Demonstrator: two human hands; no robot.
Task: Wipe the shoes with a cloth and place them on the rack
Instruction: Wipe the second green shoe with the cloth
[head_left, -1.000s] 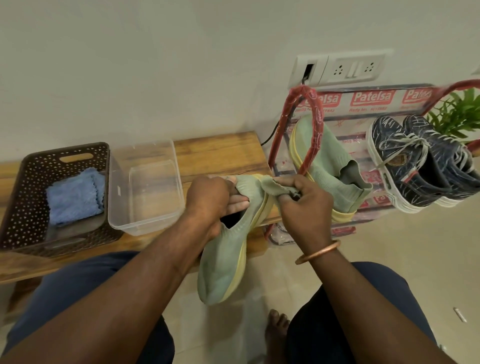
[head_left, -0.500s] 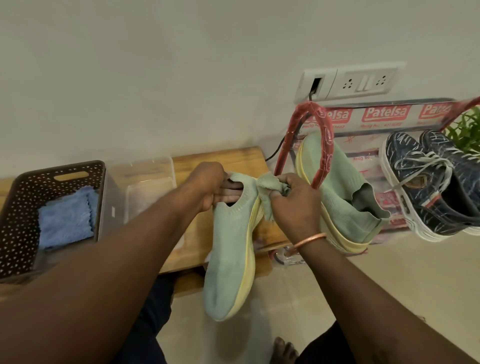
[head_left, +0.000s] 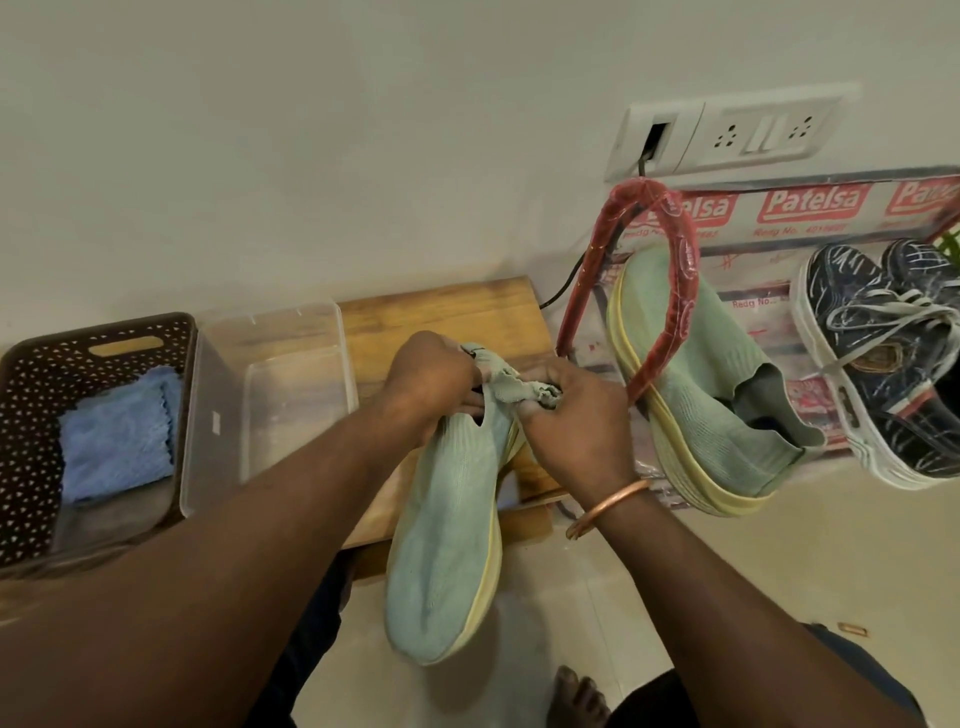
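My left hand (head_left: 436, 382) is still gripping the pale green knit slip-on shoe (head_left: 447, 530) by its collar, toe hanging over the wooden surface's (head_left: 441, 312) near edge. My right hand (head_left: 571, 421) is still pinching bunched green fabric (head_left: 506, 384) there. I'm judging that wiping is continuing; the red-wrapped rack (head_left: 684, 270) at right is waiting.

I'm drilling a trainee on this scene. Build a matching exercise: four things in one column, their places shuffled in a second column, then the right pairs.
Things
1. blue cloth
2. clear tub
3. dark sneakers
4. hanging green shoe

Places
A. on the wooden bench
B. gripped by the left hand and right hand
C. in the brown basket
D. on the red rack

Pairs: 1-C, 2-A, 3-D, 4-B
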